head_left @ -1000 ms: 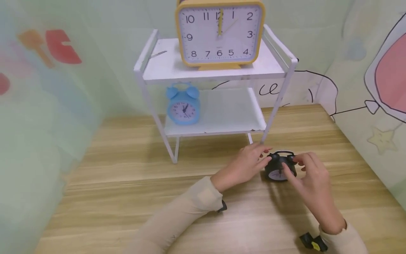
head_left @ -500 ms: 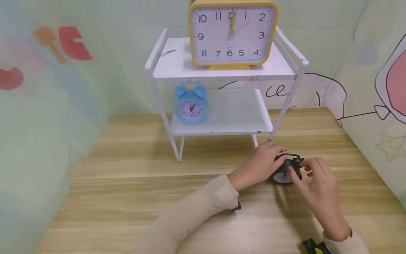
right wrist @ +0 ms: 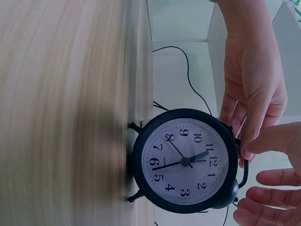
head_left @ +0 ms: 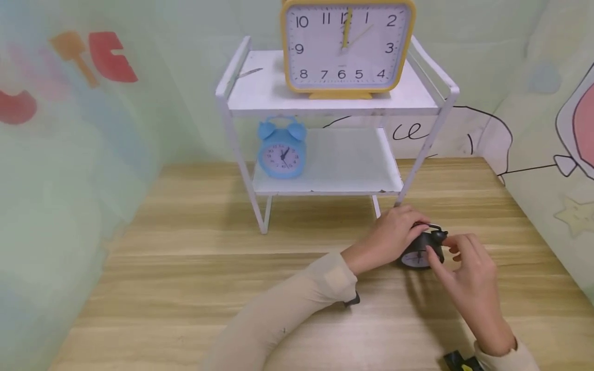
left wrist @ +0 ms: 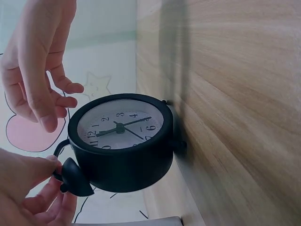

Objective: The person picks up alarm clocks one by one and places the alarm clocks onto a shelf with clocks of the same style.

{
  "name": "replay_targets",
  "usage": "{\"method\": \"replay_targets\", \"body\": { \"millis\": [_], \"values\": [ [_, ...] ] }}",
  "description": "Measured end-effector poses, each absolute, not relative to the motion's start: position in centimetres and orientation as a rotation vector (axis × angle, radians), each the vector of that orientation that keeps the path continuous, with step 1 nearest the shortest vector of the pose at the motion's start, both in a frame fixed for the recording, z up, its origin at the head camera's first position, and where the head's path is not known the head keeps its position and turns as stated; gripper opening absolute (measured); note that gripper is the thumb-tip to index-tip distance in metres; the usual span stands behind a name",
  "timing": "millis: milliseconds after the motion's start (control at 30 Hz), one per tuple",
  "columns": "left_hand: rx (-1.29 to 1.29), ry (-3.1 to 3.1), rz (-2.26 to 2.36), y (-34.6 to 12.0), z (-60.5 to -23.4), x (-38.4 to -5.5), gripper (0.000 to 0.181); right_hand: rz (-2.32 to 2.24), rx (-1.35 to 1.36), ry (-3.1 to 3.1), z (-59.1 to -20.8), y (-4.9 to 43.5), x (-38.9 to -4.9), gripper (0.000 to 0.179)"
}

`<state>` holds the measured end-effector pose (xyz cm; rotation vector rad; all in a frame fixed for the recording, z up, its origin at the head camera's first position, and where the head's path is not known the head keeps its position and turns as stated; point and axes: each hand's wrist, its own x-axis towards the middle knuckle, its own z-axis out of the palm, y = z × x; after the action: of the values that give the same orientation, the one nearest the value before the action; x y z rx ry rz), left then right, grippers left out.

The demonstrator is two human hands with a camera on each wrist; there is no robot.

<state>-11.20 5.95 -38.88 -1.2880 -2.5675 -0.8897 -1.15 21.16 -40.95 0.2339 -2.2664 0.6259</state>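
Observation:
A small black twin-bell alarm clock (head_left: 415,259) stands upright on the wooden table, right of the shelf's front leg. From its left side, my left hand (head_left: 392,232) pinches the top handle beside a bell; the thumb shows on the handle (right wrist: 245,174) in the right wrist view. My right hand (head_left: 473,273) hovers at the clock's right, thumb and fingers spread apart around that side. In the left wrist view, the fingers of the right hand (left wrist: 37,66) hang loosely bent, apart from the clock, whose white dial (left wrist: 108,123) faces the camera.
Behind the hands stands a white two-tier shelf (head_left: 334,188). Its top bears a big yellow-framed clock (head_left: 343,62), and a blue alarm clock (head_left: 282,157) sits on the lower tier. A black item with a yellow patch (head_left: 457,359) shows beside the right cuff.
My left hand has moved right and now grips the black clock's top handle, covering one bell. The right hand stays beside the clock. The head view has shifted slightly.

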Motion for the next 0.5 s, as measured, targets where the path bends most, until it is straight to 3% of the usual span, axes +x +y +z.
{"method": "replay_targets", "body": {
  "millis": [500],
  "values": [
    [-1.296, -2.538, -0.800, 5.95, -38.94, -11.38, 0.023, 0.645, 0.217, -2.279, -41.03, 21.03, -1.03, 0.027]
  ]
}}
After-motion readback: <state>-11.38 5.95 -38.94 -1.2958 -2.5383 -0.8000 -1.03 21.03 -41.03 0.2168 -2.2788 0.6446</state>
